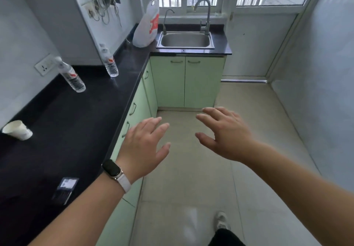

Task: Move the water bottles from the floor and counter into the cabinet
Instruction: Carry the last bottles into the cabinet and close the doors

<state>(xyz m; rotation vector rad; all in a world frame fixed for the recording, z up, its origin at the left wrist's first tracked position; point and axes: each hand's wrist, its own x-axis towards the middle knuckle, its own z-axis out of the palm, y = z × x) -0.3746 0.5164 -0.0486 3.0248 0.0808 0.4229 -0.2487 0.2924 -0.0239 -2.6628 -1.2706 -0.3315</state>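
Note:
Two clear water bottles with red-and-white labels stand on the black counter (63, 123): one (71, 77) near the left wall, the other (109, 61) farther back near the counter's edge. Pale green cabinets run under the counter, and the double doors (184, 82) below the sink are shut. My left hand (142, 146), with a watch on its wrist, hovers over the floor beside the cabinet fronts, fingers spread and holding nothing. My right hand (225, 132) hovers beside it, also spread and empty. No bottle shows on the floor.
A white paper cup (17, 129) lies on its side at the counter's left. A dark booklet (66, 189) lies near the front. A white plastic bag (147, 26) stands beside the steel sink (185, 40). My shoe (221, 220) is on the tiled floor.

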